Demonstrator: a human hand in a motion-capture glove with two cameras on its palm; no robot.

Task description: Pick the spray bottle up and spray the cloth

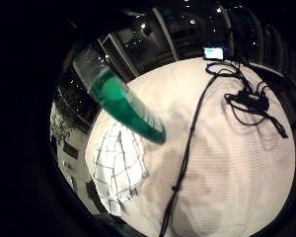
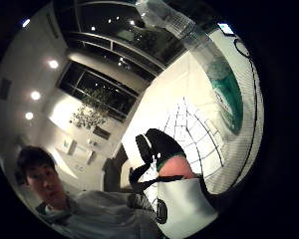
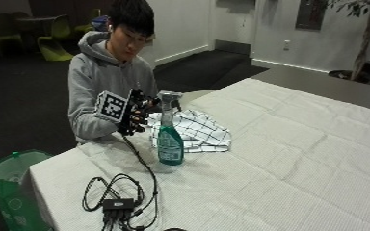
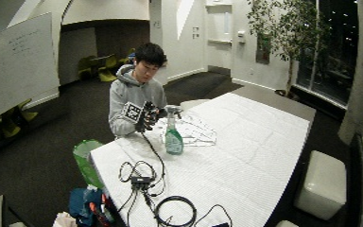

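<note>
A clear spray bottle (image 3: 170, 142) of green liquid with a white trigger head stands upright on the white tablecloth (image 3: 287, 159), near the person's edge of the table. My gloved right hand (image 3: 136, 113) is raised beside the bottle's head, palm toward it, fingers stretched to the neck. The thumb (image 2: 162, 144) sticks out straight, apart from the bottle (image 2: 224, 94). Whether the fingertips touch the bottle is unclear. A white cloth with a black grid (image 3: 198, 129) lies crumpled on the table just behind the bottle (image 1: 126, 106); it also shows below the palm (image 1: 119, 163).
A black cable runs from the hand down to a small black box (image 3: 117, 204) and a tangle of cables at the near table corner. A green bin (image 3: 12, 185) stands on the floor beside that corner. The person sits at the table's edge.
</note>
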